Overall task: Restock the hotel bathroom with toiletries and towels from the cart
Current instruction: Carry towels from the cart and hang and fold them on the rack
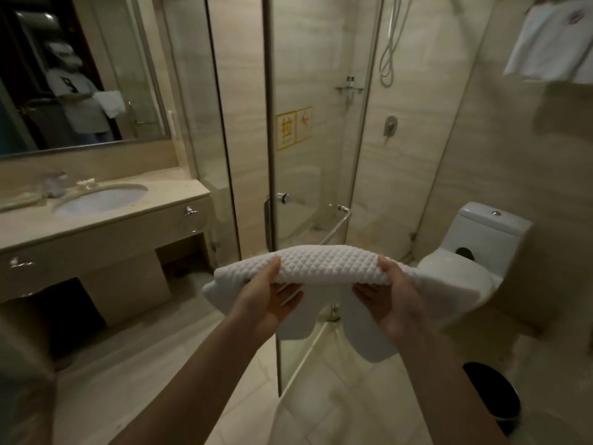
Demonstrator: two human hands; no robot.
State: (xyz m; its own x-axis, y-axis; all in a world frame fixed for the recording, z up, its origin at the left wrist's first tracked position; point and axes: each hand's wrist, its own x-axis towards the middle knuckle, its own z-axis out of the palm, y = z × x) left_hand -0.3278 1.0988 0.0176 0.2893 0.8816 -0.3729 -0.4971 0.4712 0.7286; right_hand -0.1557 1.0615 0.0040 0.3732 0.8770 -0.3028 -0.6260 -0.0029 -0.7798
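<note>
Now | one white towel [324, 263] | left hand [266, 301], right hand [393, 303] both gripping it

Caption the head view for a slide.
Left hand and right hand hold a white waffle towel before the glass shower door.

Both bare forearms reach forward; the left hand [269, 298] and right hand [389, 300] each grip the towel [327, 262], thumbs on top, fingers underneath.

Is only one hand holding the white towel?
No, the left hand and the right hand both grip the folded towel.
</note>
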